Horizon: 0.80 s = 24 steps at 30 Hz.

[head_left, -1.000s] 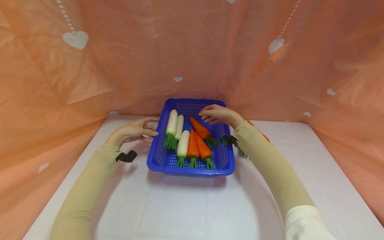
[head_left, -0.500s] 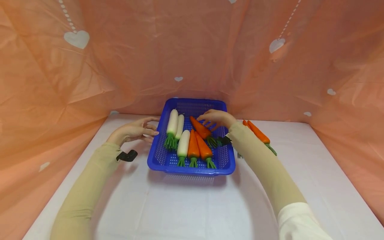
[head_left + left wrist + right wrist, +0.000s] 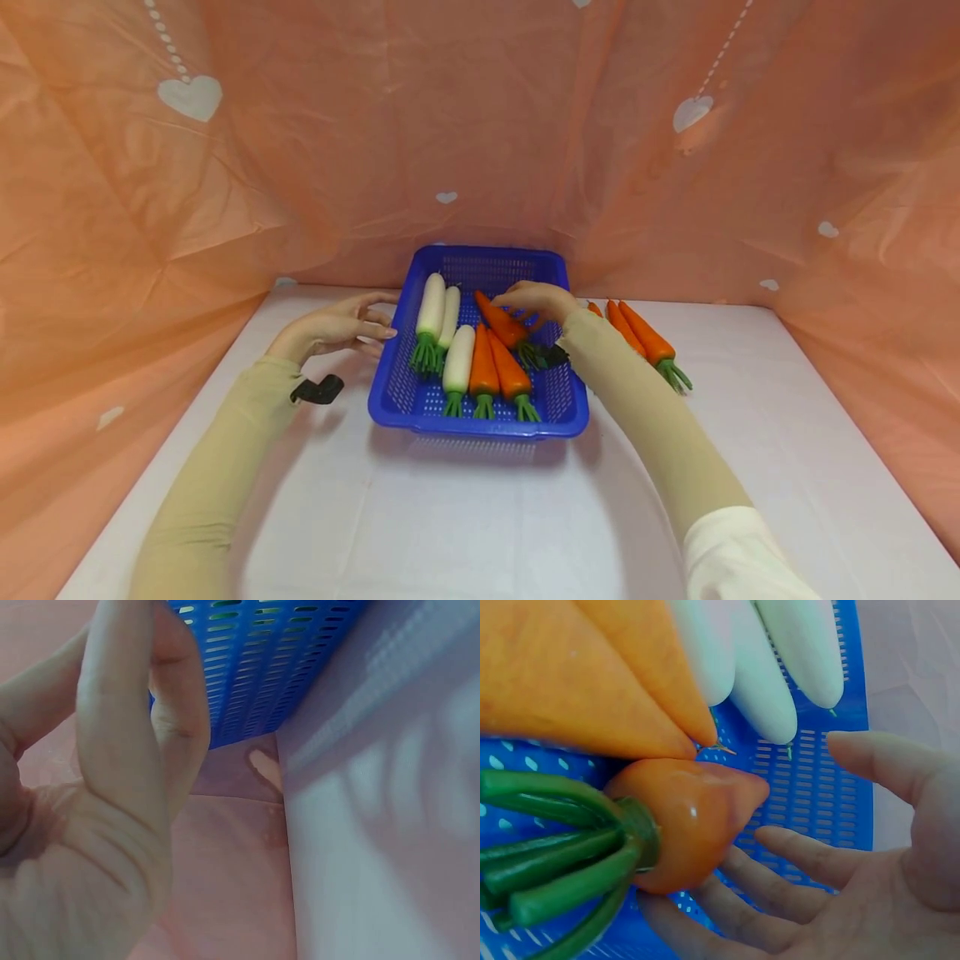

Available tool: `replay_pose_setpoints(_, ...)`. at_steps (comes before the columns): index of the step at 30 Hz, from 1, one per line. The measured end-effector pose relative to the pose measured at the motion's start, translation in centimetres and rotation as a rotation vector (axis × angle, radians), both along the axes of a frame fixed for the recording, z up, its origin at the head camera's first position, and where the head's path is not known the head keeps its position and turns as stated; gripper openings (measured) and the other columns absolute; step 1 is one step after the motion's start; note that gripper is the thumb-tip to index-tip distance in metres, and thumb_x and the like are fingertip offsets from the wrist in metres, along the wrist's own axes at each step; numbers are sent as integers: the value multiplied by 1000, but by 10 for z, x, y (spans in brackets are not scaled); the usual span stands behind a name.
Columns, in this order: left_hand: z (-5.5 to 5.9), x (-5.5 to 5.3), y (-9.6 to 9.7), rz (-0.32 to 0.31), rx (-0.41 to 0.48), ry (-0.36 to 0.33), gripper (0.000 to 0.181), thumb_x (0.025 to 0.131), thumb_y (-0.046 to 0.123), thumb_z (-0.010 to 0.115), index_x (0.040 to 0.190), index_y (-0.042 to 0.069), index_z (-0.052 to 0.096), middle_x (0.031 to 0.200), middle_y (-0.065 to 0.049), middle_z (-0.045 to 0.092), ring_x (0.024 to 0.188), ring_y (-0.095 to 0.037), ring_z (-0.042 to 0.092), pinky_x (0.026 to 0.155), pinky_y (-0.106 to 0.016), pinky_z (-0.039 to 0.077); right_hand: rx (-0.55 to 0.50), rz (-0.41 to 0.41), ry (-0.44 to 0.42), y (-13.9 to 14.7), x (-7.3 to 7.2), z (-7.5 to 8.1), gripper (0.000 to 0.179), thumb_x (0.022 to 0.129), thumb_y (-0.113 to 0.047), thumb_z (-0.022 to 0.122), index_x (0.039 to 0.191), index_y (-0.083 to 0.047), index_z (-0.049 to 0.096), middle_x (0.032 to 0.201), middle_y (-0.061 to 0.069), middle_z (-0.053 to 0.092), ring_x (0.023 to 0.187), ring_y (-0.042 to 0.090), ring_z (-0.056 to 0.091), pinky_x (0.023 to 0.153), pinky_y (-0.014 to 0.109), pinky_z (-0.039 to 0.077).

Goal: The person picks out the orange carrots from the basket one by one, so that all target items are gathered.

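Note:
In the blue plastic basket [image 3: 472, 427] lie three white radishes [image 3: 457, 358] and three orange carrots [image 3: 512, 373], all with green stems. My right hand [image 3: 542, 300] is inside the basket, over the upper carrot [image 3: 497, 321]. In the right wrist view its loosely bent fingers [image 3: 780, 889] lie along and partly under this carrot [image 3: 686, 821], the thumb standing well apart. My left hand [image 3: 337, 325] is at the basket's left side, fingers loosely bent with their tips at the rim; the left wrist view has them against the slotted wall [image 3: 255, 667].
Three more carrots [image 3: 647, 333] lie on the white tabletop [image 3: 480, 517] right of the basket, partly behind my right sleeve. A peach-coloured sheet [image 3: 480, 125] with white hearts hangs behind and along both sides.
My right hand has moved down and slightly left, from above the basket onto the upper carrot. More of the carrots on the table show now. My left hand and the basket stay put.

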<state>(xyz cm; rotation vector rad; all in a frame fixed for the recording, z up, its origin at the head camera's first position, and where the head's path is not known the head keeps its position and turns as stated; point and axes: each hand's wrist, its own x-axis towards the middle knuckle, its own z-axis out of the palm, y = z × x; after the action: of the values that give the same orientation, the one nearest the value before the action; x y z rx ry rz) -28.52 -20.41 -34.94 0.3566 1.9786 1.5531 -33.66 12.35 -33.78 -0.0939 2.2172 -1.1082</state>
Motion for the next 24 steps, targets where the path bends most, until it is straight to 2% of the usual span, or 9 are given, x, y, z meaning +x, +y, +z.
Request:
replay_pose_setpoints(4,-1,-1,0,-4,14,-5,71,93,-2,57,150,5,16,109,-16,53,89,-24,59,82,-49,53,15,16,0,0,-1,-5,64,95,-34,57,145,-5,32,144,18,37,128,39,38,102,53,38)
replay_pose_setpoints(11,0,0,-1,2,19,-13,71,93,-3,57,150,4,16,107,-16,53,88,-26,60,80,-47,55,52,74,17,-1,1,-7,55,94,-27,59,139,-1,40,140,16,40,126,36,40,97,52,44)
replay_pose_setpoints(19,1,0,0,-6,9,-2,72,93,-1,57,151,6,15,109,-16,52,89,-23,58,84,-51,52,85,94,8,0,-1,-7,60,90,-16,63,143,-5,36,141,16,38,127,34,40,98,48,44)
replay_pose_setpoints(24,-1,0,1,13,6,-14,71,93,-2,57,151,9,16,110,-17,52,94,-25,58,86,-51,51,105,103,26,0,-1,-8,61,89,-10,64,143,-6,36,138,17,38,121,36,43,95,47,46)
